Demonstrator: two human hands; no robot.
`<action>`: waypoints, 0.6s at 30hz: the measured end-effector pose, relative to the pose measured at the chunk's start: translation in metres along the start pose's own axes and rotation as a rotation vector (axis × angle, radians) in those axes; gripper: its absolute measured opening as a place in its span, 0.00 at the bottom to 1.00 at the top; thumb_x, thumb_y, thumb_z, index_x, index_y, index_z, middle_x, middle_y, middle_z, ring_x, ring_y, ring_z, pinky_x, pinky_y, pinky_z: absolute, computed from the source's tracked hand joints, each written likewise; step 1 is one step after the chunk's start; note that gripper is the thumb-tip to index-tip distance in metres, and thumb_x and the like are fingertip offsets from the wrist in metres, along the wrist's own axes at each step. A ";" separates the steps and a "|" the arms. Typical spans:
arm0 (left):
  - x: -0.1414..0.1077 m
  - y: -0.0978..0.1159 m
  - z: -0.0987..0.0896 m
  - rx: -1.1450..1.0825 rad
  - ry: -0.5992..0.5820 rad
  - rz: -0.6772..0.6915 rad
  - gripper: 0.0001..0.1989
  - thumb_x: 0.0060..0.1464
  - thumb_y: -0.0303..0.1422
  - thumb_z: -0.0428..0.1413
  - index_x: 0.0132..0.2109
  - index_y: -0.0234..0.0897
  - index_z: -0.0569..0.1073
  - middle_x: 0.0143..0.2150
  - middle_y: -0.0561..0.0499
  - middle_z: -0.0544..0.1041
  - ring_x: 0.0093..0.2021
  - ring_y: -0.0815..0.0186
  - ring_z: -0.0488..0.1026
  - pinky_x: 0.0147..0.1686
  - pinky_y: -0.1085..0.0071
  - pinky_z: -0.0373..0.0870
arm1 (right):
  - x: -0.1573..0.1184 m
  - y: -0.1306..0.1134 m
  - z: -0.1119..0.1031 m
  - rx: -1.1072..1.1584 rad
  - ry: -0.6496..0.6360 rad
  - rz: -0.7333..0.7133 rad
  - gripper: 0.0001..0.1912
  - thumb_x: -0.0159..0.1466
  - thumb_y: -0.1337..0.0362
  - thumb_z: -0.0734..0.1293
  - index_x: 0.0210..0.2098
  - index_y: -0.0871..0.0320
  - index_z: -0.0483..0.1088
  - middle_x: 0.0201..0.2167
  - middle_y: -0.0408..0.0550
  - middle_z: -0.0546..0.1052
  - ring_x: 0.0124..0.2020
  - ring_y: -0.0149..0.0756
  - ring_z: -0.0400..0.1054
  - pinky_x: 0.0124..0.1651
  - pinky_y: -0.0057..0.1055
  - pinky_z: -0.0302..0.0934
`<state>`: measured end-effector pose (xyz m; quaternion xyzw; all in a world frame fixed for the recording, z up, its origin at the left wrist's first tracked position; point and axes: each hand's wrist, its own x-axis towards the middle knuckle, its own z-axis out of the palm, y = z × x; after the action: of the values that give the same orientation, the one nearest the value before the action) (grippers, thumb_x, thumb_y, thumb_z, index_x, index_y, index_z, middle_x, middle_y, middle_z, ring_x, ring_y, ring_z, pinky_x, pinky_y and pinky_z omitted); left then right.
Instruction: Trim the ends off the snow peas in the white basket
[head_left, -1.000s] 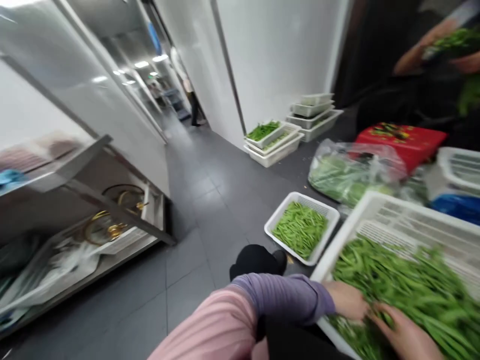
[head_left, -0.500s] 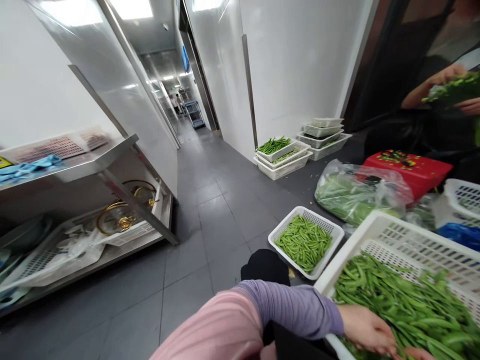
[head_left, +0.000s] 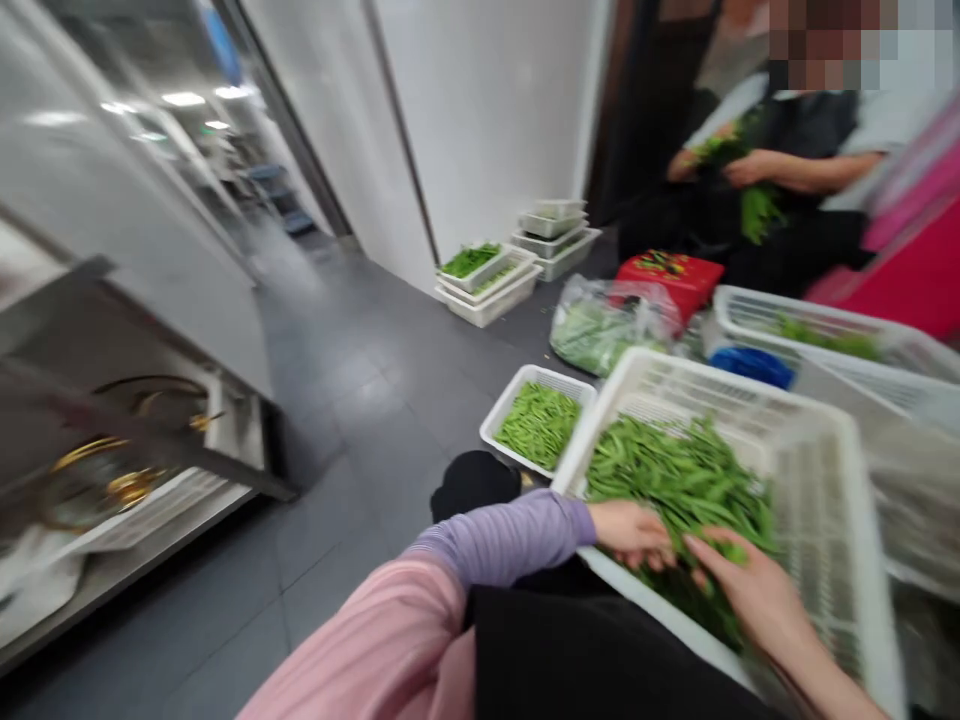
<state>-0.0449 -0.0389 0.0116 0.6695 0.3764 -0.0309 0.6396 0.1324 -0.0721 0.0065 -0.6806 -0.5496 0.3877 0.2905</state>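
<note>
My left hand (head_left: 634, 532), below a purple cuff, hangs over the green pods (head_left: 675, 470) in a large white crate (head_left: 817, 430). Its fingers curl downward, blurred, and what they hold, if anything, is hidden. Close by on the right, my right hand (head_left: 742, 580) has thumb and fingers bent around a green pod piece (head_left: 733, 552). The two hands nearly meet above the crate's near side. Left of the crate, a smaller white basket (head_left: 493, 428) on the floor holds more green pods.
A steel shelf (head_left: 225, 520) holds gold-trimmed lids at left. Stacked white baskets (head_left: 487, 305) stand by the wall. A plastic bag (head_left: 592, 330), a red container (head_left: 686, 290) and a blue bag (head_left: 752, 367) lie beyond the crate. A person's hands (head_left: 752, 168) hold leafy greens.
The view has swung right and down, bringing the whole crate and more of the other person into sight. My right hand now shows far more, near my left hand.
</note>
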 end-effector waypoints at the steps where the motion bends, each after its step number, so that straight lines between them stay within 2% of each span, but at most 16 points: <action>1: 0.001 0.000 -0.002 0.037 0.059 -0.036 0.15 0.56 0.32 0.39 0.40 0.33 0.67 0.28 0.55 0.67 0.18 0.78 0.62 0.21 0.79 0.63 | 0.001 -0.002 0.005 0.038 -0.009 0.071 0.21 0.47 0.49 0.64 0.32 0.58 0.68 0.12 0.43 0.70 0.14 0.35 0.61 0.19 0.29 0.55; 2: 0.002 0.000 -0.005 0.071 0.105 -0.044 0.14 0.56 0.32 0.39 0.40 0.33 0.68 0.27 0.56 0.67 0.18 0.78 0.60 0.21 0.80 0.62 | 0.004 -0.004 0.008 0.072 -0.024 0.104 0.21 0.48 0.49 0.65 0.34 0.59 0.68 0.13 0.43 0.70 0.15 0.35 0.62 0.20 0.29 0.55; 4: 0.006 -0.004 -0.014 0.189 0.170 0.003 0.15 0.56 0.33 0.39 0.39 0.33 0.68 0.25 0.56 0.67 0.19 0.77 0.61 0.23 0.80 0.62 | 0.012 -0.006 0.009 0.037 -0.074 0.068 0.20 0.51 0.51 0.63 0.36 0.60 0.68 0.14 0.43 0.70 0.17 0.34 0.62 0.22 0.29 0.56; 6: 0.008 -0.008 -0.022 0.409 0.205 0.061 0.15 0.56 0.32 0.40 0.34 0.33 0.70 0.25 0.55 0.69 0.25 0.74 0.65 0.29 0.78 0.63 | 0.019 -0.007 0.004 -0.198 -0.046 -0.118 0.17 0.53 0.55 0.63 0.38 0.58 0.69 0.24 0.47 0.73 0.23 0.35 0.66 0.25 0.28 0.57; 7: 0.008 -0.010 -0.025 0.538 0.220 0.082 0.14 0.56 0.33 0.42 0.32 0.34 0.71 0.25 0.54 0.70 0.28 0.71 0.67 0.32 0.76 0.63 | 0.022 -0.008 0.001 -0.335 -0.071 -0.238 0.16 0.54 0.58 0.63 0.40 0.57 0.69 0.31 0.49 0.74 0.27 0.35 0.67 0.28 0.28 0.57; 9: 0.008 -0.014 -0.026 0.738 0.217 0.096 0.14 0.55 0.35 0.43 0.31 0.35 0.71 0.27 0.51 0.72 0.31 0.67 0.69 0.34 0.74 0.63 | 0.027 -0.011 -0.002 -0.556 -0.231 -0.460 0.14 0.55 0.61 0.63 0.41 0.55 0.69 0.39 0.50 0.72 0.33 0.35 0.67 0.32 0.27 0.57; 11: 0.008 -0.015 -0.023 0.848 0.225 0.100 0.15 0.55 0.38 0.43 0.33 0.35 0.71 0.30 0.49 0.73 0.33 0.65 0.70 0.35 0.72 0.64 | 0.031 -0.013 0.001 -0.633 -0.419 -0.541 0.09 0.55 0.62 0.63 0.36 0.55 0.70 0.37 0.49 0.72 0.34 0.35 0.66 0.33 0.26 0.57; 12: 0.008 -0.015 -0.021 0.868 0.248 0.104 0.15 0.56 0.38 0.42 0.34 0.35 0.71 0.32 0.48 0.73 0.33 0.65 0.70 0.35 0.72 0.64 | 0.033 -0.014 0.005 -0.602 -0.466 -0.522 0.07 0.54 0.62 0.64 0.32 0.56 0.70 0.33 0.49 0.72 0.33 0.35 0.66 0.33 0.26 0.57; 14: 0.009 -0.015 -0.019 0.841 0.352 0.112 0.16 0.57 0.38 0.40 0.36 0.35 0.70 0.34 0.47 0.73 0.34 0.65 0.70 0.35 0.72 0.64 | 0.036 -0.016 0.016 -0.395 -0.470 -0.369 0.06 0.54 0.61 0.64 0.28 0.57 0.69 0.25 0.45 0.72 0.28 0.33 0.66 0.31 0.26 0.57; 18: 0.016 -0.011 -0.026 0.610 0.646 0.061 0.20 0.60 0.36 0.34 0.36 0.34 0.69 0.33 0.48 0.73 0.34 0.69 0.69 0.37 0.75 0.63 | 0.041 -0.019 0.035 0.375 -0.355 0.116 0.11 0.54 0.56 0.64 0.30 0.58 0.66 0.13 0.37 0.64 0.14 0.26 0.57 0.18 0.23 0.53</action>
<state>-0.0508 -0.0103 -0.0008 0.8137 0.5107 0.0889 0.2631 0.0964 -0.0293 -0.0048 -0.5667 -0.4706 0.6120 0.2878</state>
